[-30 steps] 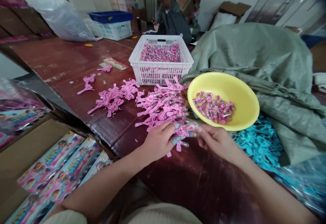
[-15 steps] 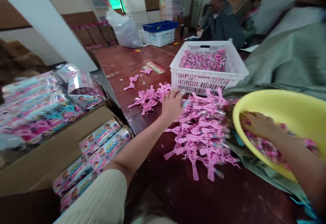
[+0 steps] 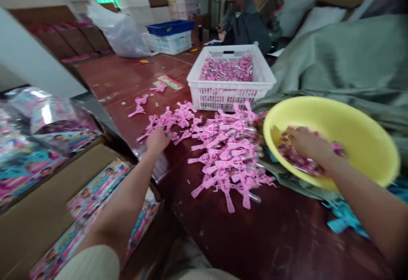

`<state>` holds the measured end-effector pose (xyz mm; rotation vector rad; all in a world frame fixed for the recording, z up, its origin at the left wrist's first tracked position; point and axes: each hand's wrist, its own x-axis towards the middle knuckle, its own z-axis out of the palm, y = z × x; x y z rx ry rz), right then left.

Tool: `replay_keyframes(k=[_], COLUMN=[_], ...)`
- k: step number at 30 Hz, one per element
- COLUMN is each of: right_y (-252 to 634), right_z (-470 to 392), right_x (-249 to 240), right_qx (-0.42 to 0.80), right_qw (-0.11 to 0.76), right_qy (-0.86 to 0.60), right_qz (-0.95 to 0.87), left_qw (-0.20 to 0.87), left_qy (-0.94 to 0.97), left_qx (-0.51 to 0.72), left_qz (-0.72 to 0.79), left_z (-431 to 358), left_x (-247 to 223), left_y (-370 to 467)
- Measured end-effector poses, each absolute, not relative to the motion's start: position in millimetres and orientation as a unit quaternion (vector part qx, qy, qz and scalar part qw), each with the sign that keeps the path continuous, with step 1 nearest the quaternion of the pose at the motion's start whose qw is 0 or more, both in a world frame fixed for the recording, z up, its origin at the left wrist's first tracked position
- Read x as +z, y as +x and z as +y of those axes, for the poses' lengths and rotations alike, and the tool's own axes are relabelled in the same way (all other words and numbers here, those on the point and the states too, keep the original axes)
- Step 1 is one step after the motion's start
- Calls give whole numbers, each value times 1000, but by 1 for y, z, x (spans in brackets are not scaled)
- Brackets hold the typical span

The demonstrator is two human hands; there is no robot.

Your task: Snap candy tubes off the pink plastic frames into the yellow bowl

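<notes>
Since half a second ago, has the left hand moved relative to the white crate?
Yes. The left hand has drawn back from beside the white crate, toward the person and leftward, onto the smaller pile of pink pieces.

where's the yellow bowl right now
In the head view the yellow bowl sits at the right, on the green cloth, just right of the pile of pink plastic pieces; the right hand is inside it.
</notes>
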<state>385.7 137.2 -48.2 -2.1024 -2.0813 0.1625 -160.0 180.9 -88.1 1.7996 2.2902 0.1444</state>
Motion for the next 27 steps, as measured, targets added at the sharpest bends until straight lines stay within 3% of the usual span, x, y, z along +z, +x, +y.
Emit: replay_keyframes(k=[4,8,10,14,19,27], right_y=[397,395,376,309,245,241], right_z=[117,88,65,0,-65,-86], right_x=[-16,9,18,28,24,8], right_qx=[83,48,78,255,408,354], right_qw=[100,149,196,327,334,386], right_qy=[-739,-802,-790,-659,-585,-608], right_qz=[-661,-576,-576,-628,-617,-597], left_qw=[130,414,528,698,795,837], left_qy=[654,512,398,318,240,265], left_qx=[149,468,533,489,447,399], left_qz=[730,590,528,415,332,265], left_z=[163,128,99,37,-6,-23], left_x=[-64,-44,-32,-11,-12,-12], left_y=[-156,-133,-108,-39,25,47])
